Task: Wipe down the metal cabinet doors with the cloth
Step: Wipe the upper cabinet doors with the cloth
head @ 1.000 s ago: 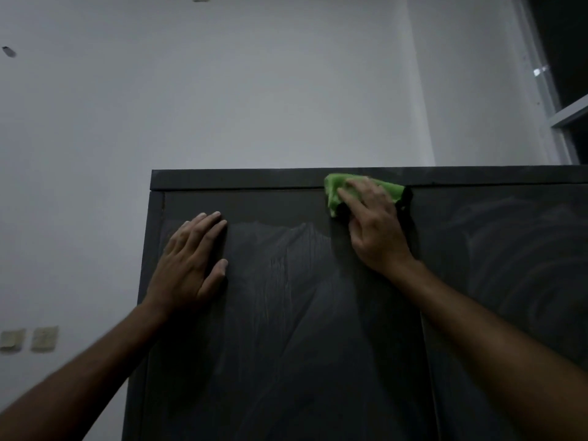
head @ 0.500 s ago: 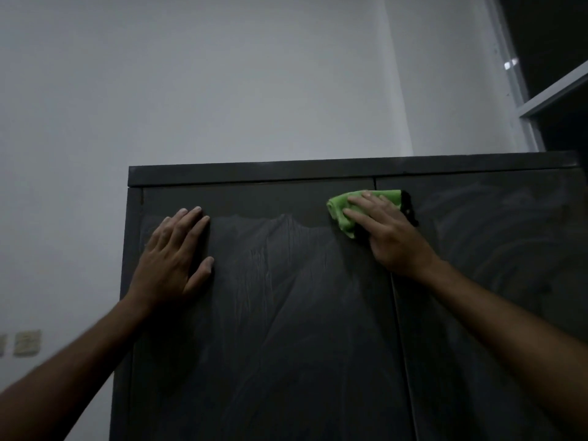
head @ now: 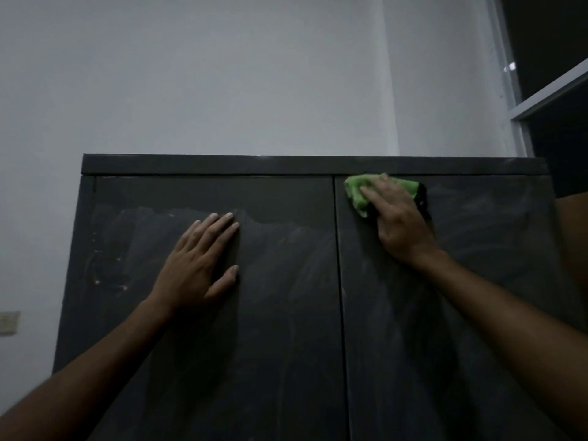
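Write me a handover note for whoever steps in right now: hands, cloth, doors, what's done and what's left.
Left hand: flat, fingers straight, resting on the left door.
Right hand: presses the green cloth onto the right door, top left corner, just under the cabinet's top edge.
Done: both doors show wipe streaks over most of their faces.
Left: the top strip of the left door looks unstreaked; the lower parts of the doors are out of view.
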